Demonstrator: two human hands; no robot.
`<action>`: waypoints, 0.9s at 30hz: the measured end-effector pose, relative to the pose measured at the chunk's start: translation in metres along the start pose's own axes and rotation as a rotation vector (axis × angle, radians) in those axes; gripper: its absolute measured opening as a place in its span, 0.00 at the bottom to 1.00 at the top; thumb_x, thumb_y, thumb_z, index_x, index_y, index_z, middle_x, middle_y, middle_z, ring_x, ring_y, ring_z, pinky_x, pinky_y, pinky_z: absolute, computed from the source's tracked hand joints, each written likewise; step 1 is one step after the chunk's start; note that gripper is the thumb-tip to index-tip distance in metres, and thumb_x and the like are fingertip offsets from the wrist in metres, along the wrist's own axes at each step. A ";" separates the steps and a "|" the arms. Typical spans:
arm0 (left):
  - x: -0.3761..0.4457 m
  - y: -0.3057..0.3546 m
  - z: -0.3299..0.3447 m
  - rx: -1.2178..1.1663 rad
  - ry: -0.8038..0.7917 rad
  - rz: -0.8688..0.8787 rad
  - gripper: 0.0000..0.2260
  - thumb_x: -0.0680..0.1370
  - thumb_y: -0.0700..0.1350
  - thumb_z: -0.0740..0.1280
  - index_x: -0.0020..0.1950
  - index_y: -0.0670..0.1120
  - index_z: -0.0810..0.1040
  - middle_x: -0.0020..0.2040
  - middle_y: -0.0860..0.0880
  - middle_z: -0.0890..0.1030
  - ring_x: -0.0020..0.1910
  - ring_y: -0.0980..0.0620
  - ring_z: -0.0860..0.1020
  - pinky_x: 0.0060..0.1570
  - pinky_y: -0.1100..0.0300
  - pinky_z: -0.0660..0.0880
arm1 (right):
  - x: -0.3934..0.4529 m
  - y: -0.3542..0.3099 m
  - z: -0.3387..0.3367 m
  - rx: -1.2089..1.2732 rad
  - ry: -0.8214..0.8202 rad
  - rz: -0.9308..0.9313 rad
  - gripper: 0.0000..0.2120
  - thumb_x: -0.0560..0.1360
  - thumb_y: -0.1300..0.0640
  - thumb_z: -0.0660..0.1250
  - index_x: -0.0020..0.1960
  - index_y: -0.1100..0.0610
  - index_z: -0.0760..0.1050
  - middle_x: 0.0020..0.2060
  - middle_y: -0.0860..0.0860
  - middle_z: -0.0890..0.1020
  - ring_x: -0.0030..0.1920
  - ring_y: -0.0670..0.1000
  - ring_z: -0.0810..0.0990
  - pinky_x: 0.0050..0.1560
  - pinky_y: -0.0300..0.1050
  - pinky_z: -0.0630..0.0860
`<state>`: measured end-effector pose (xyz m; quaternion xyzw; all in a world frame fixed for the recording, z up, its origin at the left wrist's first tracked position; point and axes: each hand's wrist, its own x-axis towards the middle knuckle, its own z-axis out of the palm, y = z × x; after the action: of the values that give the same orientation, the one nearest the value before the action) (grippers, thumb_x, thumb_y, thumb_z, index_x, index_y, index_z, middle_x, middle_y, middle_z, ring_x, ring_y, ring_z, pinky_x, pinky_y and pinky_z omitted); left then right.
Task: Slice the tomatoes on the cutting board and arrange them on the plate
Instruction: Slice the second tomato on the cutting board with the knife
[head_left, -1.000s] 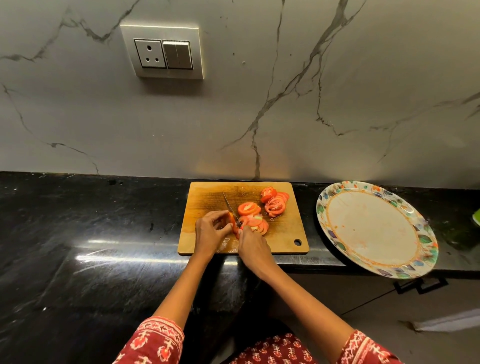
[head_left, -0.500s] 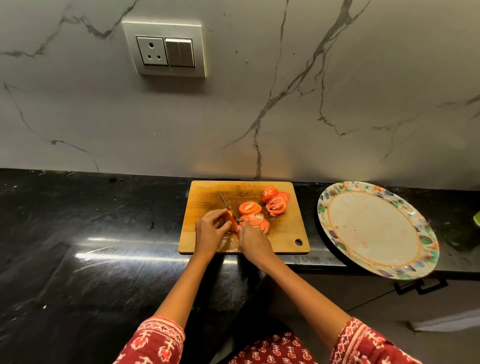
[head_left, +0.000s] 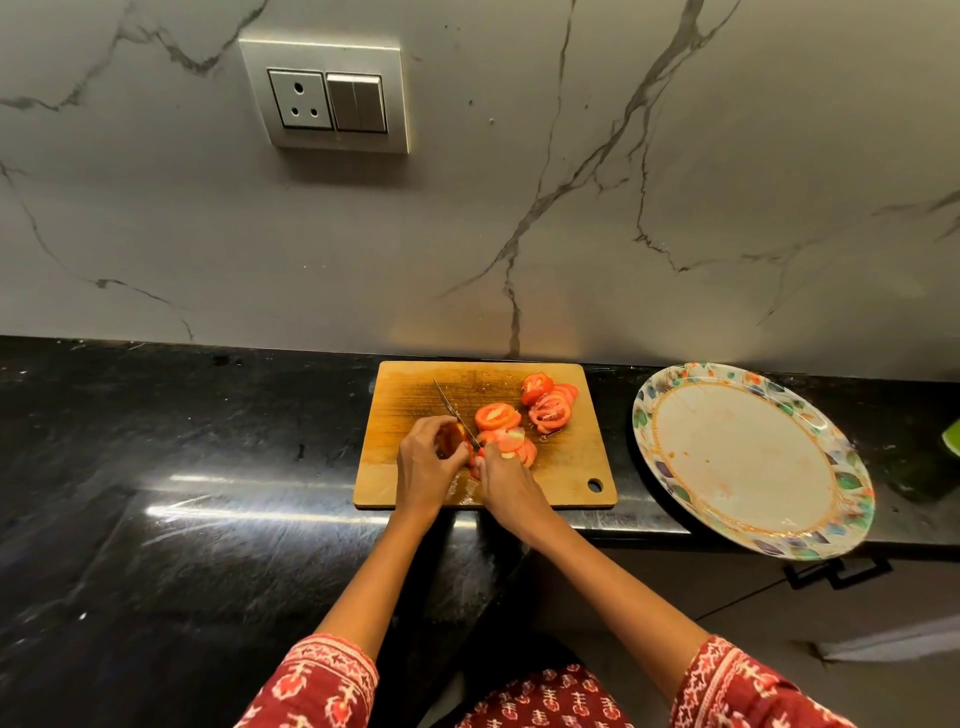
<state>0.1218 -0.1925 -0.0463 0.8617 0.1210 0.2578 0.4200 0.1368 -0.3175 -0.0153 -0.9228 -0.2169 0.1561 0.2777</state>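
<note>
Bare black desk (head_left: 182, 467) stretches left of the cutting board (head_left: 571, 467). Left hand (head_left: 423, 467) grips the tomato end (head_left: 449, 439); right hand (head_left: 506, 486) grasps the knife (head_left: 452, 410). Slices (head_left: 548, 408) lie right. The plate (head_left: 841, 483) overhangs the near edge.

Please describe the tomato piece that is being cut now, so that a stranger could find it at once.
Find the wooden board on the black counter. Near its front edge, the left hand holds a tomato end against the knife. Unlike the flat slices lying to its right, it is uncut and gripped by fingers.
</note>
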 end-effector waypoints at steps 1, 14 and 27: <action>0.000 0.000 0.000 0.002 -0.005 -0.004 0.15 0.68 0.38 0.74 0.53 0.41 0.79 0.50 0.44 0.80 0.49 0.50 0.78 0.50 0.59 0.76 | 0.000 0.001 0.000 -0.002 0.000 -0.004 0.13 0.82 0.53 0.49 0.58 0.60 0.66 0.46 0.59 0.79 0.47 0.61 0.78 0.40 0.49 0.69; 0.003 -0.003 -0.003 -0.049 0.005 -0.066 0.13 0.67 0.34 0.74 0.50 0.41 0.81 0.47 0.45 0.80 0.46 0.50 0.79 0.48 0.55 0.79 | 0.000 0.007 -0.003 -0.060 -0.042 -0.032 0.15 0.83 0.54 0.49 0.62 0.62 0.64 0.48 0.64 0.79 0.50 0.64 0.78 0.41 0.50 0.68; -0.001 -0.011 0.002 0.035 -0.060 -0.119 0.25 0.65 0.44 0.77 0.59 0.40 0.76 0.54 0.43 0.78 0.52 0.48 0.77 0.52 0.54 0.77 | 0.005 0.004 -0.002 0.034 -0.047 -0.001 0.14 0.82 0.53 0.49 0.58 0.62 0.67 0.43 0.60 0.80 0.44 0.59 0.78 0.40 0.49 0.70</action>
<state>0.1223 -0.1873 -0.0562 0.8675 0.1637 0.2043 0.4229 0.1436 -0.3191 -0.0173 -0.9139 -0.2209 0.1813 0.2884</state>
